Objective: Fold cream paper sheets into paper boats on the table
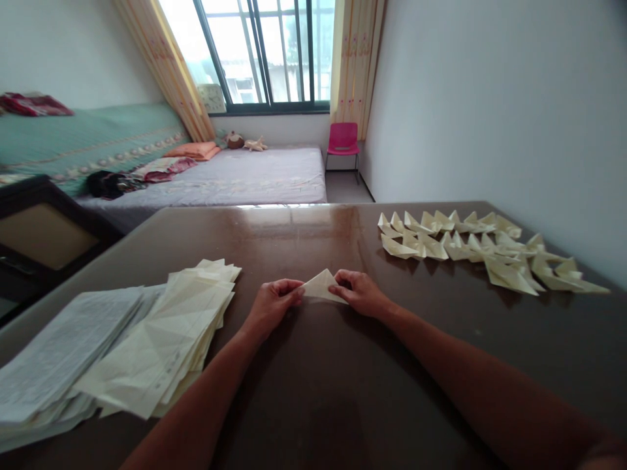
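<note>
A cream sheet of paper folded into a low triangle (321, 287) is held between my two hands, just above the brown table, its peak pointing away from me. My left hand (274, 300) pinches its left corner between thumb and fingers. On the other side, my right hand (360, 292) grips the right part, thumb pressed against the paper's near face and fingers curled behind. Part of the right edge is hidden by that hand.
Several folded paper boats (435, 245) stand in rows on the glossy brown table (304, 241) at the right. At the left lie creased cream sheets (161, 346) beside a stack of printed papers (73, 346). Beyond are a bed (274, 173) and a pink chair (343, 138).
</note>
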The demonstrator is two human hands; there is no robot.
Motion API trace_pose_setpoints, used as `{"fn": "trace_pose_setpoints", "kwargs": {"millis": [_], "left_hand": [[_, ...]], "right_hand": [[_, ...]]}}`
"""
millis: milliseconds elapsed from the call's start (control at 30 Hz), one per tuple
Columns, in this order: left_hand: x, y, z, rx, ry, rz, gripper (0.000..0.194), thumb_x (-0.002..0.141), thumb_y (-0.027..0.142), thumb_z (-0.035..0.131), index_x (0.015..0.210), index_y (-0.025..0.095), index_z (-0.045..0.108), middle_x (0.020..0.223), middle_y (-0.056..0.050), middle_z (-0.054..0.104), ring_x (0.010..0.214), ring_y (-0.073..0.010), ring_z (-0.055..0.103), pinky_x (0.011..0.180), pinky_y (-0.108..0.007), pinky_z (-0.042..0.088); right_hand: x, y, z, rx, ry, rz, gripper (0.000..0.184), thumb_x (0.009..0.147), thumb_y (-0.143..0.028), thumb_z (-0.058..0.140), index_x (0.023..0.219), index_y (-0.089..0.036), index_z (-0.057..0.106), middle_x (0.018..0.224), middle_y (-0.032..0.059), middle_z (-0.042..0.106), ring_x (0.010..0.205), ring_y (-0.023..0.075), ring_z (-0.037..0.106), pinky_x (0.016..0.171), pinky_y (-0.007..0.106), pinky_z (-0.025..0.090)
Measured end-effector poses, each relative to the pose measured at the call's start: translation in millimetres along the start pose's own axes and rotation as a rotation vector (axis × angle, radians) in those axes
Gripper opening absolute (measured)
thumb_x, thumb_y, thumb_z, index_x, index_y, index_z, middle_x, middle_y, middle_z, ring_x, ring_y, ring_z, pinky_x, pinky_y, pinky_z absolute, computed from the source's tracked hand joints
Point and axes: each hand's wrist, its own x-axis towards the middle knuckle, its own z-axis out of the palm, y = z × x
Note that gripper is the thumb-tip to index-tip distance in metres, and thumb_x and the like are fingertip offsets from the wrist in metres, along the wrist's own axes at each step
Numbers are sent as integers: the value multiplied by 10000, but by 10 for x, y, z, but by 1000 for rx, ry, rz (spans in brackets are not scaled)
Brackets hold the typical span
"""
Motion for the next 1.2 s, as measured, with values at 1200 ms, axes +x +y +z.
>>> {"fn": "trace_pose_setpoints", "kwargs": {"millis": [1200], "left_hand": [[-17, 8, 14, -320, -33, -5, 414, 723, 384, 730, 1071, 167, 673, 788, -11, 657, 659, -85, 549, 632, -192, 438]], "right_hand": [[77, 114, -27, 940, -186, 95, 485, 583, -230, 804, 1025, -176, 610, 996, 55, 668, 835, 154, 614, 705, 263, 469]]}}
